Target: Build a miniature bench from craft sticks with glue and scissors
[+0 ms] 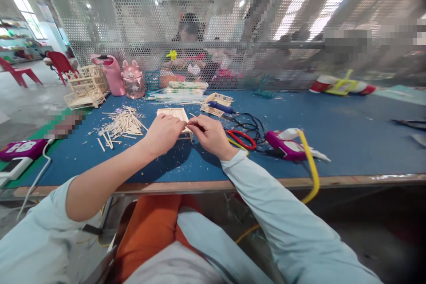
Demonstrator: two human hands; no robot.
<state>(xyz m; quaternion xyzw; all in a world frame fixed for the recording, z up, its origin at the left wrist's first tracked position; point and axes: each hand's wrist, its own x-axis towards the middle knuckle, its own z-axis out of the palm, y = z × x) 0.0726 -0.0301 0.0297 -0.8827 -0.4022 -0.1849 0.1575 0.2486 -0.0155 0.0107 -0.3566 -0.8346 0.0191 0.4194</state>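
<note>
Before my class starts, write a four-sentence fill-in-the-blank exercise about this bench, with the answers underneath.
1. The left hand touches a small stick frame above a worktop coloured ____.
2. In this view, the pink bottle stands ____ the tiered stick model and the jar with ears.
3. The sleeve that reaches the wrist is on the person's ____ arm.
4. The thick cord looping over the front edge is coloured ____.

Missing words: blue; between; right; yellow.

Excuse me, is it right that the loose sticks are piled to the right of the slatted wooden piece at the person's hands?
Not quite: the head view shows the loose sticks piled to the left of the slatted wooden piece at the left hand and right hand.
</note>
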